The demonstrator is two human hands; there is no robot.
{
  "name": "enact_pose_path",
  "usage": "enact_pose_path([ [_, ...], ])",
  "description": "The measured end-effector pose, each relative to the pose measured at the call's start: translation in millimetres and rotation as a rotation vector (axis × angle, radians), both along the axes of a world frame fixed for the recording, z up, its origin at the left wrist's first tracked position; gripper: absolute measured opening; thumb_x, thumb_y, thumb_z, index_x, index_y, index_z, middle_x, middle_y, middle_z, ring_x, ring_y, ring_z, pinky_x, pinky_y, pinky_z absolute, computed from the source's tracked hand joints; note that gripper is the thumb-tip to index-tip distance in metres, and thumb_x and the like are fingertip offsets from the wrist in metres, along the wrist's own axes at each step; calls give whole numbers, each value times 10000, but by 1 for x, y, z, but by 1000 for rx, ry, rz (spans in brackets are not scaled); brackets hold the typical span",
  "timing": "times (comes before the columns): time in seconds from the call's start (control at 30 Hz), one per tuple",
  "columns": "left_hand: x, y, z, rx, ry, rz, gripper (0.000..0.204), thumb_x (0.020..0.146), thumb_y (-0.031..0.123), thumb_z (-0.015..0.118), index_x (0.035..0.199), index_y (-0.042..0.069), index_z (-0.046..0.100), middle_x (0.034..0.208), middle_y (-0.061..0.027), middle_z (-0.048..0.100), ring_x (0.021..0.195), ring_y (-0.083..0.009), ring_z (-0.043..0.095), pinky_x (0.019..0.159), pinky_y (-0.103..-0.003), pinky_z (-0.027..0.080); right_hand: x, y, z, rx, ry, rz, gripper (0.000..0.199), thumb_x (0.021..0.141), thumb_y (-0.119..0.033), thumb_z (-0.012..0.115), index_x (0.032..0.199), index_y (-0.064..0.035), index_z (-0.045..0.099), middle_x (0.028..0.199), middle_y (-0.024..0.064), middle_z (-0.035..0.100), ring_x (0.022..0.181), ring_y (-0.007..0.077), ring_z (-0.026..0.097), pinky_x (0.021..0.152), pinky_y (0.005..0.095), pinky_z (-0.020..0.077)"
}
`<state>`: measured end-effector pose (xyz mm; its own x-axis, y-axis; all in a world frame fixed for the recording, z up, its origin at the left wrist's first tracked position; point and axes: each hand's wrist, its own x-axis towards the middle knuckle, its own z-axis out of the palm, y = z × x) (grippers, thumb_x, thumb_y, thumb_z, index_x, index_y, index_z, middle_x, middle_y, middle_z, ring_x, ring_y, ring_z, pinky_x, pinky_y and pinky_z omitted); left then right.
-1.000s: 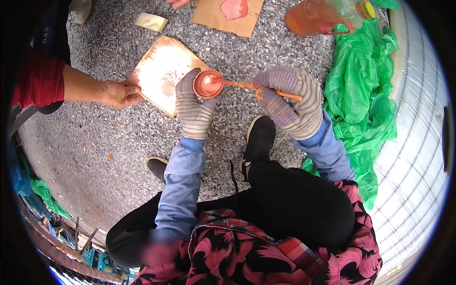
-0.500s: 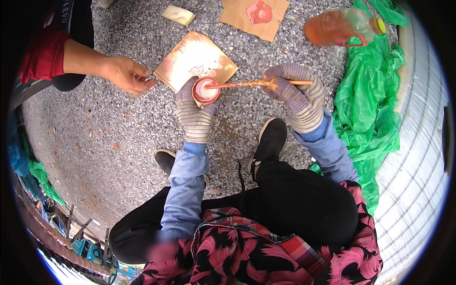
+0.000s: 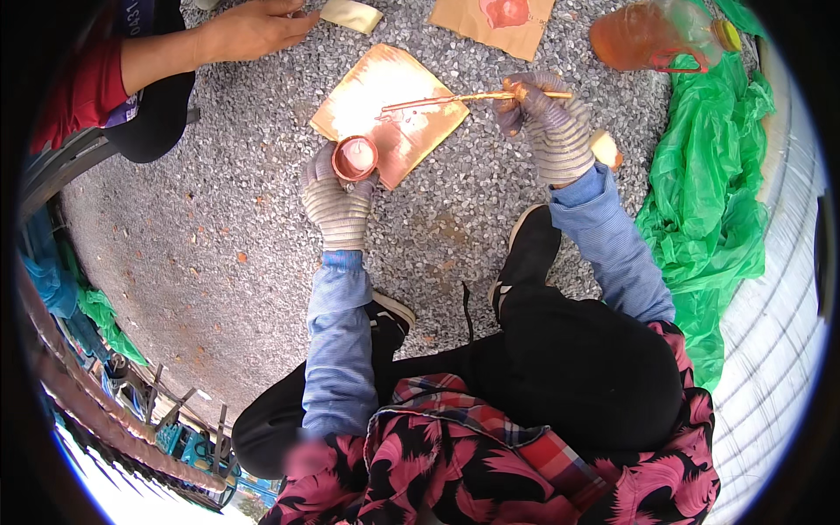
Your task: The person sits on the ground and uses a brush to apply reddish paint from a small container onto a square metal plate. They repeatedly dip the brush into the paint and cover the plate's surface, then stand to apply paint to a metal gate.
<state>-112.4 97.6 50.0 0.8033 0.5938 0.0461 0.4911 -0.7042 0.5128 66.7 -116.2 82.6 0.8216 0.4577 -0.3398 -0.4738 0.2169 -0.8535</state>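
Observation:
My left hand (image 3: 336,208), in a striped knit glove, is closed round a small reddish-brown cup (image 3: 353,178) with pale pink liquid inside. My right hand (image 3: 556,131), gloved alike, grips a thin stick (image 3: 477,95) coated in reddish-brown near the fingers. I cannot make out whether its end is a brush. The stick points left, its tip over a square piece of cardboard (image 3: 350,98) on the gravel. Strong glare covers much of the cardboard, and pinkish marks show on it. Whether the tip touches the surface cannot be told. The cup is at the cardboard's near left edge.
A co-worker's bare hand (image 3: 258,31) reaches in at upper left beside a pale yellow block (image 3: 351,15). Another cardboard piece (image 3: 525,31) carries a pink patch. A jug of orange liquid (image 3: 647,39) lies at far right, above green plastic sheeting (image 3: 700,210). A small pale lump (image 3: 604,147) lies by my right wrist.
The stick has come out of the cup and now extends over the cardboard. My left hand has moved left with the cup. The co-worker's hand has moved away toward the yellow block.

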Motion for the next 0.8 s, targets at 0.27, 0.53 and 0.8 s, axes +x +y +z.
enact_pose_path([
  [0.27, 13, 11, -8, 188, 151, -71, 655, 507, 223, 814, 1088, 86, 547, 1031, -116, 570, 961, -313, 538, 836, -407, 453, -8, -2, -47, -114, 53, 25, 242, 857, -176, 581, 1006, 14, 596, 764, 83, 648, 636, 129, 612, 530, 236, 494],
  [0.53, 29, 13, -12, 274, 225, -111, 680, 482, 249, 819, 1087, 91, 552, 1033, -120, 584, 965, -322, 546, 848, -408, 453, -11, -6, -54, -55, 45, 74, 242, 859, -191, 587, 1011, -3, 600, 772, 80, 642, 647, 130, 614, 539, 245, 495],
  [0.8, 26, 4, -3, -613, -275, 120, 635, 589, -17, 788, 1147, 38, 490, 1087, -62, 553, 975, -173, 533, 858, -303, 469, -15, -10, -53, -7, 80, 71, 217, 858, -166, 582, 1001, -4, 599, 797, 84, 647, 665, 125, 610, 567, 238, 499],
])
